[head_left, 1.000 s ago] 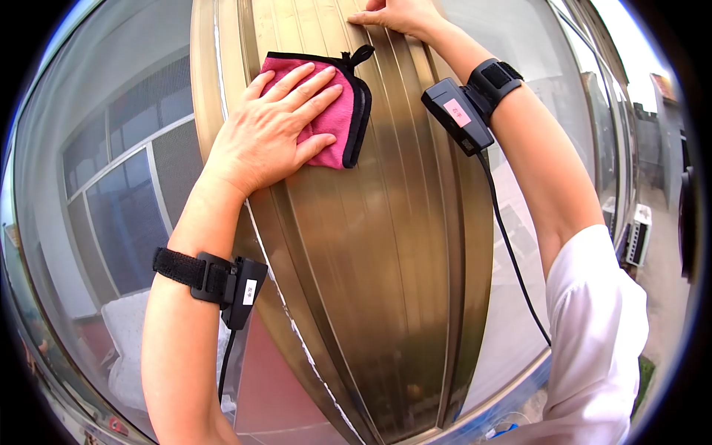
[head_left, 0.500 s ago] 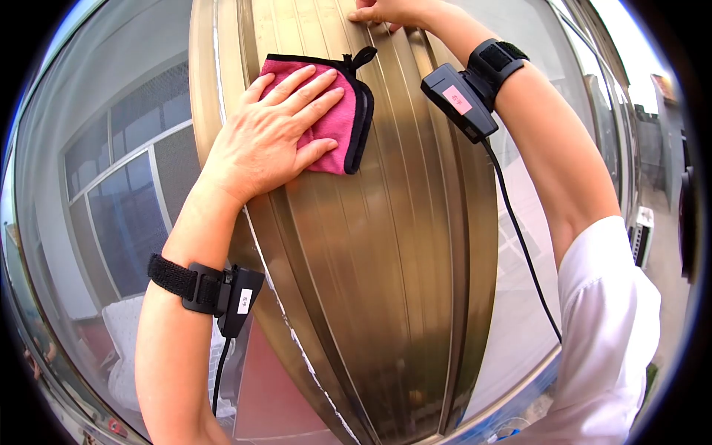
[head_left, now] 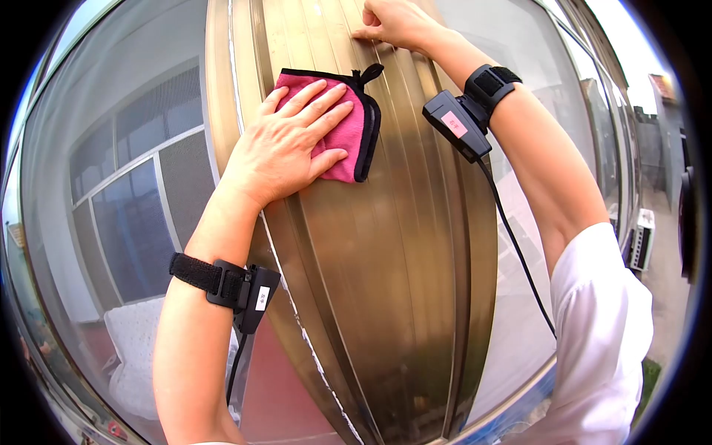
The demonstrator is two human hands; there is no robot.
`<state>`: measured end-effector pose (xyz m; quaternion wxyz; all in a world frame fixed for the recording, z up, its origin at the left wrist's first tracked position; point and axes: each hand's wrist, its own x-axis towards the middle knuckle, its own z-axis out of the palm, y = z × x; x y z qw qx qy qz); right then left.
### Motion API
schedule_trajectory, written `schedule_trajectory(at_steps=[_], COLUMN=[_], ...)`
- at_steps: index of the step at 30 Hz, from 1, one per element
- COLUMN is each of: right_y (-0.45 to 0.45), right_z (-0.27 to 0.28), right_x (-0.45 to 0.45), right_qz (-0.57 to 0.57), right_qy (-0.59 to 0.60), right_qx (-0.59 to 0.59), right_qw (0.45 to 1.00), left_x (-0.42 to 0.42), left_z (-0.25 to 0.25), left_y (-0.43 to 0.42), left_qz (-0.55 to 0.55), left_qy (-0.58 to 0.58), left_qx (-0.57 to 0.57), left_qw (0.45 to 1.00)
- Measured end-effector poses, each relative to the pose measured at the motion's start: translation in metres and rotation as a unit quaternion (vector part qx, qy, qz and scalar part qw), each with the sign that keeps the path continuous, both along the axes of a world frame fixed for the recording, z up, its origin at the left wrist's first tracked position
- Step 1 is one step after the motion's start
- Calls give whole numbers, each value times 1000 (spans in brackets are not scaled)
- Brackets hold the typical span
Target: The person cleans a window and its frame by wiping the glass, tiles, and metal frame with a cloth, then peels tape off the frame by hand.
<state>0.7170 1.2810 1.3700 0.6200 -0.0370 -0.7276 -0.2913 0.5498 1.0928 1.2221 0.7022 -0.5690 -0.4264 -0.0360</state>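
Note:
My left hand (head_left: 285,144) lies flat with spread fingers on a pink cloth (head_left: 350,137) with black edging and a black loop. The cloth is pressed against a ribbed, gold-coloured metal panel (head_left: 386,245). Higher up, at the top of the view, my right hand (head_left: 393,24) touches the same panel with its fingers curled together. Whether anything is between those fingers is too small to make out. A black strapped device sits on each forearm, the left one (head_left: 257,299) and the right one (head_left: 456,126), each with a cable.
Glass panes flank the metal panel; the left pane (head_left: 59,245) shows a window with a pale frame. A white line of sealant (head_left: 302,326) runs down the panel's left side. At the far right stands a white outdoor unit (head_left: 642,239) beside a wall.
The view has shifted a little, so panel, cloth and left hand appear further right and lower. My left hand stays on the cloth. My right hand's fingers are more curled than before.

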Motion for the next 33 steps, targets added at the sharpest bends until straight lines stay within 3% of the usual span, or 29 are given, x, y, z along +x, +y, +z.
schedule_trajectory(at_steps=[2, 4, 11, 13, 17, 19, 20, 24, 26, 29, 33], right_y=[-11, -19, -12, -7, -7, -11, 1, 17, 7, -7, 4], right_z=[-2, 0, 7, 12, 11, 10, 10, -9, -16, -16, -9], right_x=[2, 6, -6, -18, -15, -1, 10, 6, 5, 4, -3], right_qz=[-22, -61, -72, -135, -129, -72, 43, 92, -12, 18, -38], right_qy=[-1, -55, -56, 16, 80, 6, -30, 1, 39, 7, 27], right_qx=[5, -62, -97, -51, -57, -219, -287, -177, -52, -116, -44], right_qw=[1000, 995, 991, 989, 987, 973, 957, 980, 998, 993, 998], left_x=[0, 0, -1, 1, 0, 0, 0, 1, 1, 2, 1], left_z=[-1, 1, -1, 0, -1, -1, -1, -1, -2, -2, -2], left_y=[0, 0, 1, 0, 1, 1, 0, -1, 1, 0, 0], left_qz=[0, -5, -4, 5, -2, 2, 2, 10, 7, 8, 5], left_qy=[0, -2, -4, -3, -3, -1, -3, 0, -1, -6, 0], left_qx=[2, -1, -4, 0, 4, 4, 5, 5, 4, 2, 4], left_qw=[1000, 1000, 1000, 1000, 1000, 1000, 1000, 1000, 1000, 1000, 1000])
